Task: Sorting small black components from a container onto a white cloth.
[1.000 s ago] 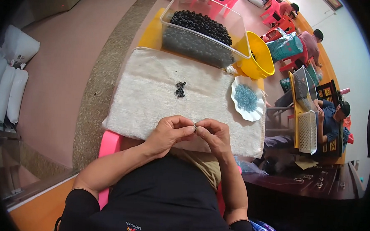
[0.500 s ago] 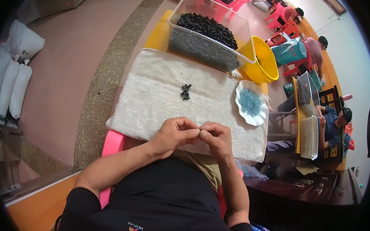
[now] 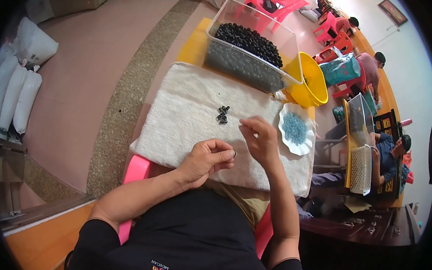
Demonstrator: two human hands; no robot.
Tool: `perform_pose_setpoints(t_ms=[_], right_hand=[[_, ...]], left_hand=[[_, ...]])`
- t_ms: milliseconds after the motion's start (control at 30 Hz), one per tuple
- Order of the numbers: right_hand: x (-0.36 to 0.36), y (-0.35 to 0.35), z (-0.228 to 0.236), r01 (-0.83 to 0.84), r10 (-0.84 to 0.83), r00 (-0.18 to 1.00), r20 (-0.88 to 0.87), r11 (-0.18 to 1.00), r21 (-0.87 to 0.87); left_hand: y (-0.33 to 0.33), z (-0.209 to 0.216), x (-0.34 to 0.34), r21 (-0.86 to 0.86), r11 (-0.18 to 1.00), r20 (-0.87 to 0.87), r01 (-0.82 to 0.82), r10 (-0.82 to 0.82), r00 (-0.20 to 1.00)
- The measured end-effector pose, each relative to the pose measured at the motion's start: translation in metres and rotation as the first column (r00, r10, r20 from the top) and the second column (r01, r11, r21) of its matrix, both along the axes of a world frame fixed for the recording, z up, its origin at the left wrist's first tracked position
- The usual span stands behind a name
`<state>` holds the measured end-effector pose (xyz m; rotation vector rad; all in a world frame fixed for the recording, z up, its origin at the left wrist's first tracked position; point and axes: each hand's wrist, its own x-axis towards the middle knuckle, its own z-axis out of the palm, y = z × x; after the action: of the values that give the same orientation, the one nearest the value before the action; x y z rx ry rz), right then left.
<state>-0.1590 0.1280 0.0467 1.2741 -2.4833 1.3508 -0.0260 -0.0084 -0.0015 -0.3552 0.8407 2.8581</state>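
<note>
My left hand (image 3: 207,159) is pinched above the near part of a white towel (image 3: 178,101). Between its thumb and forefinger shows the edge of a small dark piece (image 3: 234,154), too small to make out fully. My right hand (image 3: 260,140) is raised over the towel with thumb and fingers a little apart, and nothing shows in it. Its fingertips point at a small pile of black pieces (image 3: 222,115) and do not touch it. To its right, a white scalloped dish (image 3: 300,149) holds small pale-blue beads (image 3: 294,128).
Behind the towel stands a clear plastic bin (image 3: 244,53) of round black beads (image 3: 250,40), beside a yellow bowl (image 3: 317,84). White sacks (image 3: 26,100) lean at the left. Several people sit at the right, near a white basket (image 3: 361,167) and pink chairs (image 3: 269,6).
My right hand has parted from my left and moved forward, toward the black pile. The left hand keeps its pinch in nearly the same place. The whole view has shifted slightly.
</note>
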Motion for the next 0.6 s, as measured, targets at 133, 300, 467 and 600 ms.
perform_pose_setpoints(t_ms=[133,300,467,600], right_hand=[[-0.034,-0.026,-0.009,-0.033,0.070,0.979,-0.193,0.982,0.188],[-0.046,-0.048,-0.014,-0.020,0.172,0.933,-0.315,0.902,0.431],[-0.048,-0.048,-0.015,-0.032,0.206,0.935,-0.287,0.859,0.511],[-0.045,-0.034,-0.019,-0.084,0.193,0.950,-0.245,0.916,0.393]], left_hand=[[0.001,0.001,0.000,0.012,1.000,-0.007,0.013,-0.013,1.000],[-0.002,0.004,-0.001,0.000,1.000,0.004,-0.003,0.003,1.000],[-0.004,0.003,-0.001,-0.011,1.000,-0.004,0.002,-0.002,1.000],[-0.004,0.003,-0.002,-0.002,1.000,-0.003,-0.006,0.006,1.000]])
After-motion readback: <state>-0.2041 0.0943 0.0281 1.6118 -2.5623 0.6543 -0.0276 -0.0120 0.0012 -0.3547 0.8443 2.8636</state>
